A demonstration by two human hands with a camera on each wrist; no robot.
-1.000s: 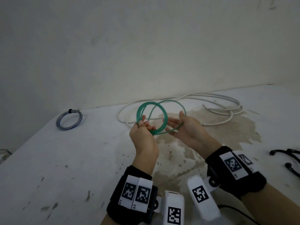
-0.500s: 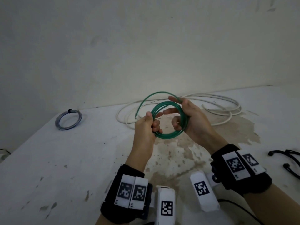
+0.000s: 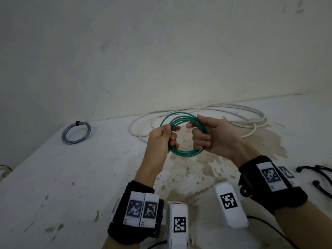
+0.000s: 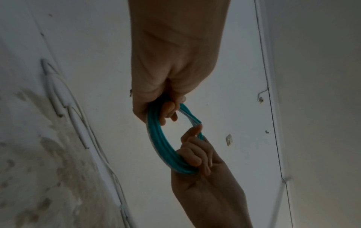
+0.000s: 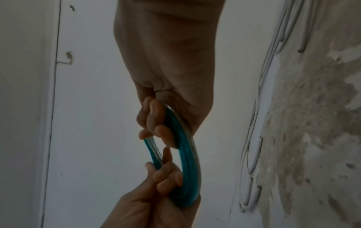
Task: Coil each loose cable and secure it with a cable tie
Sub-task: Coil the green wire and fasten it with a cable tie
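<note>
Far left of the green cable, a small grey coil (image 3: pixel 76 133) lies on the counter (image 3: pixel 53 177), already bound with a dark tie. The left hand (image 3: pixel 162 141) curls its fingers round the left side of the green cable (image 3: pixel 185 151), which is wound into a ring and held above the counter. The right hand (image 3: pixel 213 139) grips the ring's right side. To finish well, one hand should probably pinch all the loops together so none springs free while the other fetches a tie. Behind the ring sprawls a loose white cable (image 3: pixel 197 114). At the far right, black pieces (image 3: pixel 316 175), perhaps ties, are cut off by the frame. The green cable's free end is hard to make out.
</note>
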